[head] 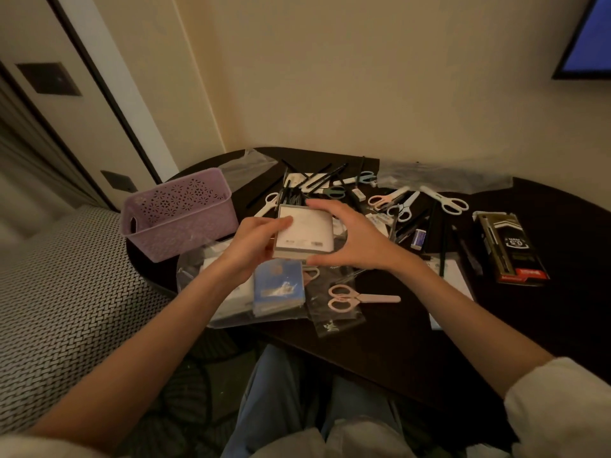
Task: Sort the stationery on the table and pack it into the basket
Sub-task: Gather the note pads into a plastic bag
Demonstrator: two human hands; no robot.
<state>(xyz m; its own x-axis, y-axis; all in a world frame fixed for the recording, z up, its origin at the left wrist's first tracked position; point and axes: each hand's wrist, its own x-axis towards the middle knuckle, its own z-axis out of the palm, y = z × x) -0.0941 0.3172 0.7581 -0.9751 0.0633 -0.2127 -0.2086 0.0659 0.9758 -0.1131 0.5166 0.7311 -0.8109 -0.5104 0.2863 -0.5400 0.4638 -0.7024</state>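
Both hands, left hand [254,239] and right hand [347,238], grip a square white pad stack [305,231] mid-frame; perforated lilac plastic basket [180,213] left.

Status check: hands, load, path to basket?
Left hand and right hand grip white box above table. Purple basket left, open. Nothing between.

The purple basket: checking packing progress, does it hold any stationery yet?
No, the purple basket shows only bare walls; both hands hold the white box beside it.

Probably a hotel room: wall-mounted screen [587,38], upholstered bench [66,292].
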